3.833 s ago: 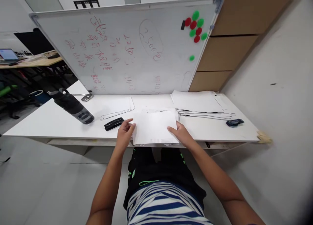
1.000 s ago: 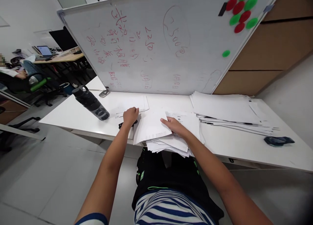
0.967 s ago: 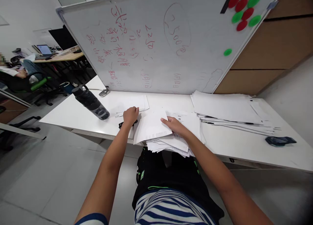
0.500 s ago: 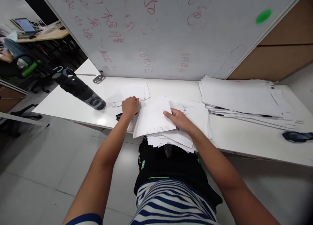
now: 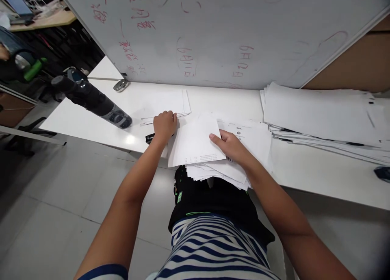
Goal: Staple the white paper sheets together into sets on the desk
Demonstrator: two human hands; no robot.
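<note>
My left hand (image 5: 164, 126) is curled shut over a black stapler (image 5: 149, 138) at the front edge of the white table (image 5: 304, 170). Only the stapler's near end shows under the fingers. My right hand (image 5: 231, 146) holds the right edge of a white sheet (image 5: 195, 144), thumb on top, lifted over a loose fan of several printed pages (image 5: 231, 172) that overhang the table edge. A thin stack of blank paper (image 5: 166, 105) lies just beyond my left hand.
A dark water bottle (image 5: 91, 99) stands at the left of the table. A thick, messy pile of papers (image 5: 323, 117) fills the right side. A whiteboard (image 5: 213, 32) with red writing leans behind. A dark object (image 5: 384, 173) lies at the far right edge.
My left hand has left the sheet's left edge and closed on the stapler. The pages under my right hand have fanned out. The camera has tilted down and nearer.
</note>
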